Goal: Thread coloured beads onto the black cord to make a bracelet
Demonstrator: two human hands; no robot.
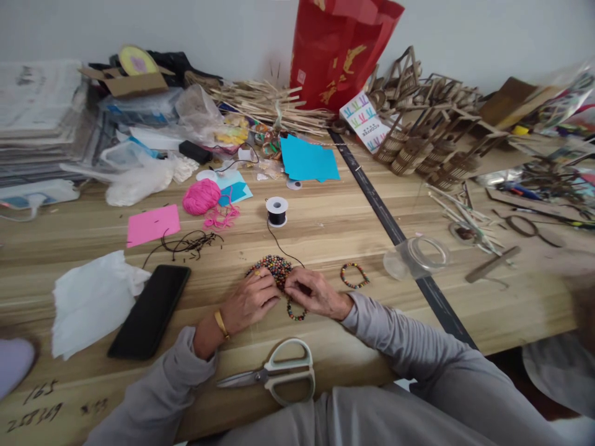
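Observation:
A pile of small multicoloured beads (277, 266) lies on the table between my two hands. My right hand (320, 292) is closed in a pinch at the right edge of the pile. From its fingers a short beaded strand (296, 311) curves down onto the table. My left hand (251, 298), wearing a ring and a gold bangle, rests against the pile's left side with curled fingers; what lies between its fingertips is hidden. Black cord runs from a white spool (277, 212) toward my right hand. A finished-looking bead bracelet (354, 276) lies farther right.
Scissors (279, 371) lie close in front of me. To the left are a black phone (149, 311), white tissue (95, 300), black cord scraps (190, 243) and pink yarn (201, 196). Clear tape rolls (430, 254) and small woven baskets (434, 155) stand right. A red bag (337, 56) is behind.

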